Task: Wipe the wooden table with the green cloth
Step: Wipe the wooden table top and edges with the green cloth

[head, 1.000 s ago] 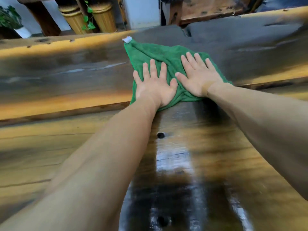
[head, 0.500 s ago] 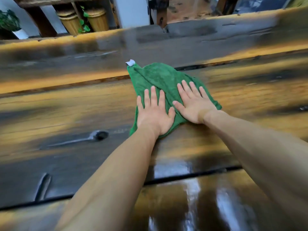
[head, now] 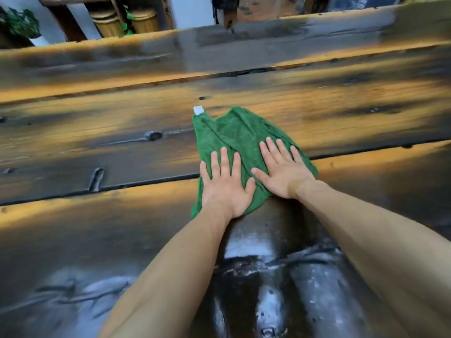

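Plant (head: 23,24): green leaves at the far left, beyond the back edge of the bench.
Baskets (head: 127,21): two woven ones side by side behind the bench, with a trailing green vine between them.
Bench (head: 97,142): dark wooden planks with orange-brown streaks, running across the whole view; seams between the planks, a round knot left of centre, glossy wet-looking patches near the bottom.
Tag (head: 198,110): small white label at the far left corner of the cloth, lying on the wood.
Cloth (head: 234,129): green, crumpled and spread on the bench a little right of centre, lying across one of the plank seams; its near part is covered by both hands.
Left hand (head: 227,189): flat, palm down on the near left part of the cloth, fingers straight and slightly spread, pressing it to the wood.
Right hand (head: 283,173): flat, palm down on the near right part of the cloth, fingers straight and fanned, thumb tip close to the left hand's thumb.
Forearms: both bare, reaching in from the bottom edge toward the cloth.
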`<state>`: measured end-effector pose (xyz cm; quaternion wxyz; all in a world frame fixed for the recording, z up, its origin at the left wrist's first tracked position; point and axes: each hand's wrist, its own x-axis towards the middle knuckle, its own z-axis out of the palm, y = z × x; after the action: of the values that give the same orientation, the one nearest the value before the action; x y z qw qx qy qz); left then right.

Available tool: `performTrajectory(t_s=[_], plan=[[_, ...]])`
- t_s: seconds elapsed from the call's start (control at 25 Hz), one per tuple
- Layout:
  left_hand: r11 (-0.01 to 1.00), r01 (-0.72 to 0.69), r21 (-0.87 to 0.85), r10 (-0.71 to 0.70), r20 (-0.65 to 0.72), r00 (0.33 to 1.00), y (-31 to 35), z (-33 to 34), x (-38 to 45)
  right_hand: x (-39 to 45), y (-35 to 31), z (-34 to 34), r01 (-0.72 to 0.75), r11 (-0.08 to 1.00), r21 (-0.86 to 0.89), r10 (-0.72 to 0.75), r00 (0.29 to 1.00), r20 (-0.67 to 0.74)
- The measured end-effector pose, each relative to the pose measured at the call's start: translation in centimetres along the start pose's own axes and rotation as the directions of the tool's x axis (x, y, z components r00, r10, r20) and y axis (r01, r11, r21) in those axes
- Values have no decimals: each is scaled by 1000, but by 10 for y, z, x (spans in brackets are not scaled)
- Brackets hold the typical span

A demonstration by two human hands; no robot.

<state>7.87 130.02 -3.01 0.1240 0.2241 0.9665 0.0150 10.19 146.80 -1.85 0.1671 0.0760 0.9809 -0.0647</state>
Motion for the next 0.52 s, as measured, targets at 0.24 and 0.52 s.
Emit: performTrajectory(t_s=[0.24, 0.52], plan=[[1000, -9, -7, 9, 32, 999, 20, 22, -93, -95, -3, 30, -2, 1000, -5, 3, 999, 36], [999, -48, 4, 48, 2, 999, 37, 44, -180, -185, -3, 61, -27, 1000, 5, 27, 999, 46]])
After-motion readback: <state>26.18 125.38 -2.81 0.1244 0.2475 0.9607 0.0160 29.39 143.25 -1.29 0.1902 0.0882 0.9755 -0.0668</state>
